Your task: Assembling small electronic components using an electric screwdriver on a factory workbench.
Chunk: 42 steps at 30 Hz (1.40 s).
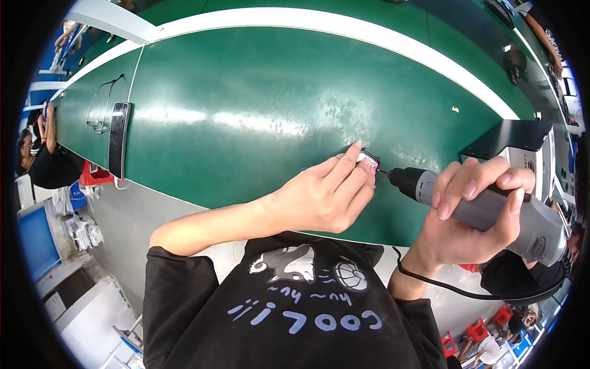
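Between the fingertips of my left hand (pixel 326 192) is a small dark-edged part with a pale face (pixel 369 161), held just above or against the green tabletop; my fingers cover much of it. My right hand (pixel 476 212) is wrapped round a grey and black electric screwdriver (pixel 479 206), which lies nearly level and points left. Its thin bit (pixel 384 172) reaches the right edge of the small part; whether it touches cannot be made out. A black cord (pixel 467 294) loops from the tool's rear end below my right wrist.
The green table (pixel 246 80) has a white rail (pixel 307 18) along its far side. A black and white box (pixel 522 147) stands at the right. Toward the left lie a long black bar-shaped object (pixel 120 140) and a wire stand (pixel 101 114). A small yellowish scrap (pixel 455 109) sits far right.
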Available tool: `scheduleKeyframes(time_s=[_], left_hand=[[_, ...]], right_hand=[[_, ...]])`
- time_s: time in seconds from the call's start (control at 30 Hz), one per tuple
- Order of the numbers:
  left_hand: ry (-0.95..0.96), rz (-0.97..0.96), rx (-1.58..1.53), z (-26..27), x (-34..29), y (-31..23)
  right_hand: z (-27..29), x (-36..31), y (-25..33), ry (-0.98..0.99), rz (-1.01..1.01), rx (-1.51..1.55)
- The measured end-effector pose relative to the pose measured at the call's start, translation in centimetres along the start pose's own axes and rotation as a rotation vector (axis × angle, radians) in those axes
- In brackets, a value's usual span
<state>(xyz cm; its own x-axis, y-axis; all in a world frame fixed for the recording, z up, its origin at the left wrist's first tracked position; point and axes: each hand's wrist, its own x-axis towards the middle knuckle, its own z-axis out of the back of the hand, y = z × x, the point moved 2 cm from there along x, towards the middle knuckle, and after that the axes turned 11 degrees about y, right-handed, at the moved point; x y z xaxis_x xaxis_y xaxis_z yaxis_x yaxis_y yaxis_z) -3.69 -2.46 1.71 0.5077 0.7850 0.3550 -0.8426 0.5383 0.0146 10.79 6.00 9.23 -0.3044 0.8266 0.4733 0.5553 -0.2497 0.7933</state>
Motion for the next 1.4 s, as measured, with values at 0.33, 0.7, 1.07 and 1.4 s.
scheduleKeyframes(time_s=[0.33,0.7,1.07,1.4], left_hand=[[-0.004,0.012,-0.003,-0.2,0.2,0.1],[-0.007,0.03,-0.03,-0.5,0.1,0.0],[0.031,0.072,-0.111,0.0,1.0,0.0],[0.028,0.113,-0.256,0.7,1.7,0.3]], right_hand=[[0.5,0.4,-0.9,0.095,-0.013,0.024],[0.2,1.0,-1.9,0.12,-0.04,-0.011],[0.4,0.9,-2.2,0.139,-0.045,-0.023],[6.7,4.1,9.7,0.243,0.176,-0.086]])
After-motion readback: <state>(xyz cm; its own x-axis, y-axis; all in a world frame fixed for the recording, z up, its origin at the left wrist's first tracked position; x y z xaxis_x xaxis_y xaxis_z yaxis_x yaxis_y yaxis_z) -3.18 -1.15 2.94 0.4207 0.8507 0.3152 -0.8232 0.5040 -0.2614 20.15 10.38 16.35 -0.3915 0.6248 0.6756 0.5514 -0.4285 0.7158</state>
